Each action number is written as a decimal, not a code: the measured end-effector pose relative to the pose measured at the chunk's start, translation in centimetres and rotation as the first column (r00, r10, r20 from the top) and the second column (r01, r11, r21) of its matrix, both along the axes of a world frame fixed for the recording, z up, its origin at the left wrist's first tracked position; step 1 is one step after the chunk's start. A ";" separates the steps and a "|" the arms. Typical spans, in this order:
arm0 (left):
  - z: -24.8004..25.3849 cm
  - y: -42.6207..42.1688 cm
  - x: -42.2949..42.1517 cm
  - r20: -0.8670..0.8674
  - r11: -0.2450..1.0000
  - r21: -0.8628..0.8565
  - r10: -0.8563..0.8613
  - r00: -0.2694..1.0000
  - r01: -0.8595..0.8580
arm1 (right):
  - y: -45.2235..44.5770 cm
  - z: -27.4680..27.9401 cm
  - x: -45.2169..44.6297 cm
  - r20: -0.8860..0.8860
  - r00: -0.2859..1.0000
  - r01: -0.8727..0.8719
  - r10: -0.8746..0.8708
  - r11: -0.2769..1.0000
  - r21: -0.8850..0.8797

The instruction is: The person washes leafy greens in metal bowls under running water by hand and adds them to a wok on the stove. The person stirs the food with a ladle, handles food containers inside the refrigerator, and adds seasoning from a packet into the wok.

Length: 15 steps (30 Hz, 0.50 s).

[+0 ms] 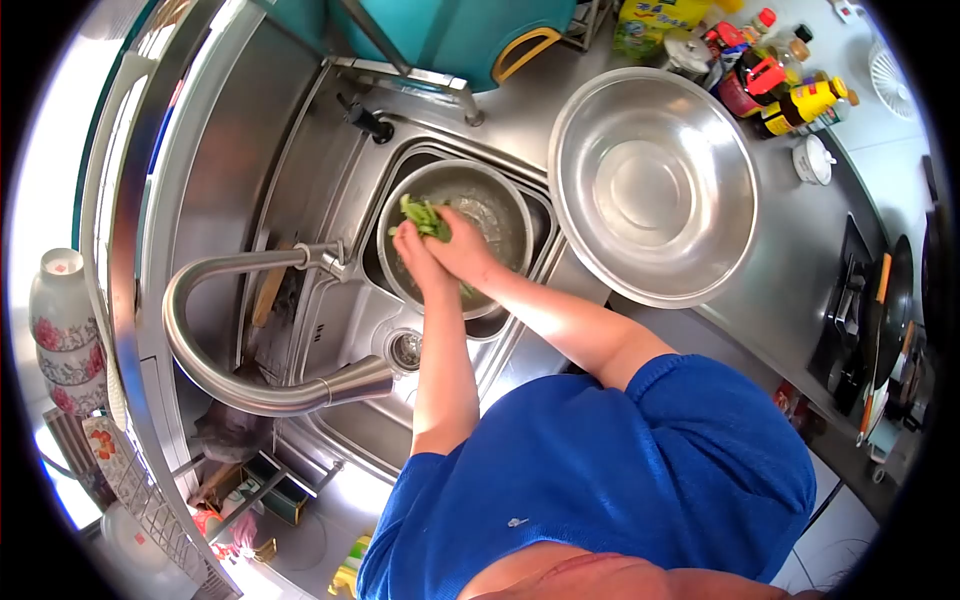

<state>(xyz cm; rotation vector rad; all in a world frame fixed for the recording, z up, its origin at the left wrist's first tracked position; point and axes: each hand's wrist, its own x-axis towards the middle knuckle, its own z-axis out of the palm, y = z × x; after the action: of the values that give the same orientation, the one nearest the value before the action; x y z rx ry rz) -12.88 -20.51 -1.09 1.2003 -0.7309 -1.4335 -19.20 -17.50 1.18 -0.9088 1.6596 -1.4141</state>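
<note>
My left hand [420, 258] and my right hand [464, 246] are close together over a round metal basin [512, 200] that sits in the sink and has water in it. Both are closed around a bunch of leafy greens [424, 216], whose leaves stick out past the fingers at the top. A bit of green also shows below my right wrist. Parts of the fingers are hidden by the leaves and by each other.
A curved metal faucet [205, 370] arches over the sink beside my left forearm, its spout near the drain [405, 349]. On the counter to the right stands a large steel bowl [715, 215]. Several bottles [800, 105] stand behind it. A teal container [440, 40] is at the back.
</note>
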 end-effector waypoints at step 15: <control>3.2 0.7 0.7 0.001 0.995 -0.099 -0.007 1.000 0.007 | 1.0 3.0 0.7 0.118 0.993 -0.015 0.020 0.999 -0.045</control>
<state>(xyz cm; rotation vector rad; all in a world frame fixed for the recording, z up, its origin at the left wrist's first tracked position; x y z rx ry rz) -12.23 -19.78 2.12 1.1228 -0.7985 -1.3861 -18.52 -16.51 4.22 -0.8447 1.5342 -1.4688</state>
